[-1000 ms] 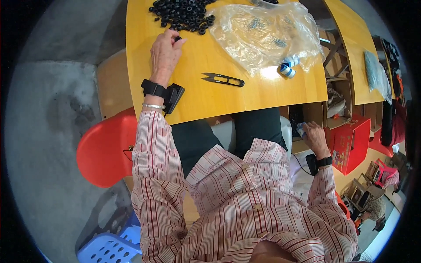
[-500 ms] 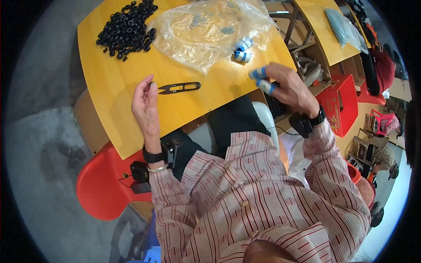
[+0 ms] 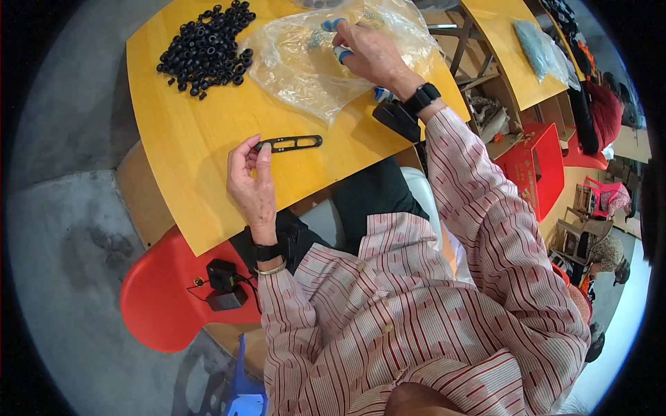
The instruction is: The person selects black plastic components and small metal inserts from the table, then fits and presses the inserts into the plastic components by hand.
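My left hand (image 3: pixel 252 179) is low over the yellow table, thumb and fingers pinched on a small black piece, mostly hidden, like the rings in the pile. Black thread snips (image 3: pixel 297 142) lie right beside those fingertips; their blades are covered by the fingers. Farther off, my right hand (image 3: pixel 374 57) reaches over a clear plastic bag (image 3: pixel 295 87), on which small shiny metal bits lie. Blue-and-white wraps cover its thumb and a finger, which are apart with nothing visible between them. A heap of black rings (image 3: pixel 205 52) sits at the far left of the table.
Blue-and-white rolls (image 3: pixel 380 95) lie partly behind my right wrist. The yellow table (image 3: pixel 180 166) ends just before my lap. A red chair (image 3: pixel 163 298) with black adapters (image 3: pixel 225 284) stands at left. Another table (image 3: pixel 510 52) and a red box (image 3: pixel 534 166) are at right.
My right hand has swung left and away from me, from the table's right edge to over the bag. My left hand has shifted slightly right and nearer, now overlapping the snips' blades.
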Demonstrator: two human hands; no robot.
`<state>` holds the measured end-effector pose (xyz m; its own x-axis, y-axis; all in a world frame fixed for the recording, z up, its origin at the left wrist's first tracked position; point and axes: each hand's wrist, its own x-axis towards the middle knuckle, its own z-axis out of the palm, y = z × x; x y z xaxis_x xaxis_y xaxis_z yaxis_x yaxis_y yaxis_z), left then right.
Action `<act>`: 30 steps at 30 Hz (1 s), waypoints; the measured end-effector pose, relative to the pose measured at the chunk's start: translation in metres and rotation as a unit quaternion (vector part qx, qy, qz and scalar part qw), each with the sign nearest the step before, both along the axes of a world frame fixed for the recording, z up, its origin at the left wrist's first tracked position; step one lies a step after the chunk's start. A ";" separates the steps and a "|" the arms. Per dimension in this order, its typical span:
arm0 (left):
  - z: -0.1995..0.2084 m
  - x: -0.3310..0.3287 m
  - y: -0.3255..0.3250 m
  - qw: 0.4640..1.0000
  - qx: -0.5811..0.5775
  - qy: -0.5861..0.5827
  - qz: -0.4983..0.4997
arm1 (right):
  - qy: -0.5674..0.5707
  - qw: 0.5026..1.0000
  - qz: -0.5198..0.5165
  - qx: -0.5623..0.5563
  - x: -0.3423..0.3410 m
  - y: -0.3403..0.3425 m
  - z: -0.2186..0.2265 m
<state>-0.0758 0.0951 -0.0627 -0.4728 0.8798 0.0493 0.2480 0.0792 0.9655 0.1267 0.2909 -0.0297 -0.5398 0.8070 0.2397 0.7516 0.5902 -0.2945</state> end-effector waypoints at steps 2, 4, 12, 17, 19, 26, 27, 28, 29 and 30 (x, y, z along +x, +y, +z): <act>0.002 0.000 0.000 1.000 0.000 -0.007 0.002 | -0.006 1.000 0.005 0.006 -0.003 0.006 -0.004; 0.000 0.001 0.000 1.000 0.000 -0.015 0.003 | -0.012 1.000 0.009 0.013 -0.006 0.009 -0.009; -0.003 0.001 -0.001 0.987 0.077 -0.142 0.005 | -0.017 0.997 0.033 0.074 -0.007 0.016 -0.021; -0.006 -0.003 -0.003 0.989 0.090 -0.120 -0.010 | -0.025 0.997 0.029 0.065 -0.009 0.014 -0.019; -0.005 -0.003 -0.003 0.989 0.090 -0.120 -0.011 | -0.025 0.997 0.026 0.064 -0.009 0.014 -0.019; -0.005 -0.002 -0.003 0.984 0.094 -0.148 -0.012 | 0.015 0.998 0.035 0.046 -0.012 0.014 -0.019; -0.005 -0.002 -0.003 0.983 0.098 -0.158 -0.011 | -0.010 0.999 0.018 0.036 -0.011 0.014 -0.019; -0.005 -0.001 -0.003 0.983 0.098 -0.157 -0.011 | -0.010 0.999 0.019 0.036 -0.011 0.015 -0.020; -0.006 -0.001 -0.002 0.981 0.101 -0.167 -0.006 | -0.007 0.999 0.018 0.040 -0.011 0.015 -0.020; -0.006 -0.001 -0.002 0.979 0.104 -0.178 -0.001 | -0.006 0.999 0.017 0.045 -0.011 0.015 -0.021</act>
<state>-0.0767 0.0930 -0.0687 -0.4904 0.8695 0.0593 -0.1066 -0.1274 0.9861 0.1161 0.3057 -0.0505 -0.5697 0.7636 0.3039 0.7334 0.6392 -0.2313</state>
